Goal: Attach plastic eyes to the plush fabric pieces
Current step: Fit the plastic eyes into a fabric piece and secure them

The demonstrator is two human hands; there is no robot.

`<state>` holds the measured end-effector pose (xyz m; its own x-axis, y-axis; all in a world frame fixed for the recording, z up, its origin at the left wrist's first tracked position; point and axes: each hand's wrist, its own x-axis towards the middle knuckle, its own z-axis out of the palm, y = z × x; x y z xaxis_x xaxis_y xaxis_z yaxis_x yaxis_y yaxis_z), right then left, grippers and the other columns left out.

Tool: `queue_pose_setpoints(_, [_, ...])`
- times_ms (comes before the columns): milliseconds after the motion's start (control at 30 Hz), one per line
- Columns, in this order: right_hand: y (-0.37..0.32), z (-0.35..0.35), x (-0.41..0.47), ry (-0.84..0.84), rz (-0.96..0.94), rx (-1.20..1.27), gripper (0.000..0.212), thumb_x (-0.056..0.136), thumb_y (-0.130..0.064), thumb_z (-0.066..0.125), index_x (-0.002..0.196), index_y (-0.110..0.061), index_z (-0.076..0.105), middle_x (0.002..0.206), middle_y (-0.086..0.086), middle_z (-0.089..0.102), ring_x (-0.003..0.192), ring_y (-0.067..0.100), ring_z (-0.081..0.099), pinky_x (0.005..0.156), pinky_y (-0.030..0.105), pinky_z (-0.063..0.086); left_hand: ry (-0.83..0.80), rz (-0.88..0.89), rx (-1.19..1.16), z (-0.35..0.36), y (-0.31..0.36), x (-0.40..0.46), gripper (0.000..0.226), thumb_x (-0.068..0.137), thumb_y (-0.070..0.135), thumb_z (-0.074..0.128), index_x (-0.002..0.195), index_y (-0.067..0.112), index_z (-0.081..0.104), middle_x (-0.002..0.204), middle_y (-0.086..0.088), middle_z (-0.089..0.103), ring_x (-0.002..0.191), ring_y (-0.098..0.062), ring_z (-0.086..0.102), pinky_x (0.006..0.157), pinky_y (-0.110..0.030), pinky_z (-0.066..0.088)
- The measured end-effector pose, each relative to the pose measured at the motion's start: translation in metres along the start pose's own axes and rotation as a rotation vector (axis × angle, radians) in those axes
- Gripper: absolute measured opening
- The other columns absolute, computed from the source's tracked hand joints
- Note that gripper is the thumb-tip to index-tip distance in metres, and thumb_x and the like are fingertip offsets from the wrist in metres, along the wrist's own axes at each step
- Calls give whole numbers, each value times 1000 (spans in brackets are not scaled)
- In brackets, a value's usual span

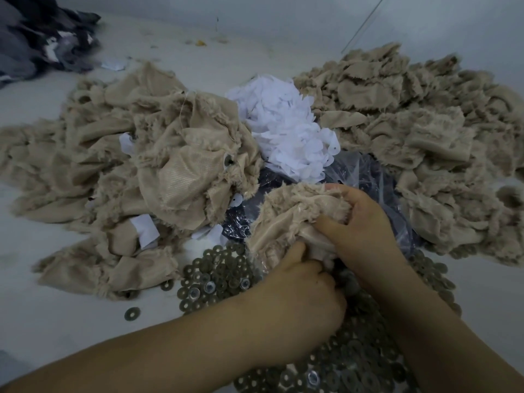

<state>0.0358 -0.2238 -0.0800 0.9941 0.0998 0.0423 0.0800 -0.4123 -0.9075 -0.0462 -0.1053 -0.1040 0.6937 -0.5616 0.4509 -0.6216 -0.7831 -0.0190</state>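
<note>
Beige plush pieces [127, 171] lie heaped at the left of the pale worktop [42, 321], with a scatter of metal washers [215, 276] spilling out below them. At centre, the left hand [300, 293] curls its grip round the lower edge of one plush fabric piece [295, 211], pinching it from beneath; the right hand [365, 222] clutches the same piece's upper right side, thumb pressed into the cloth. White cut-outs [286, 131] sit behind, and another beige heap [425, 131] fills the right.
</note>
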Motion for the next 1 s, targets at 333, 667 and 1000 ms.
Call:
queue_pose_setpoints(333, [-18, 1, -9, 23, -120, -76, 41, 80, -23, 79, 113, -38, 60, 107, -18, 64, 98, 4, 63, 86, 27, 53, 330, -327, -460, -40, -9, -1, 8, 88, 2, 60, 87, 7, 65, 94, -3, 61, 90, -20, 54, 83, -33, 43])
queue_pose_setpoints(667, [-23, 4, -16, 85, -189, -123, 35, 76, -32, 78, 107, -39, 62, 85, -29, 58, 81, -7, 61, 64, 7, 48, 429, -598, -444, -31, -30, 13, 12, 87, -6, 62, 85, 5, 64, 85, -3, 61, 79, -11, 55, 73, -19, 45])
queue_pose_setpoints(1000, [-21, 3, -16, 78, -111, -53, 30, 76, -22, 81, 98, -34, 65, 67, -11, 62, 45, -1, 53, 42, 11, 38, 519, -636, -345, -26, -35, 16, 12, 78, -7, 70, 78, 5, 69, 77, -2, 63, 73, -8, 55, 69, -13, 43])
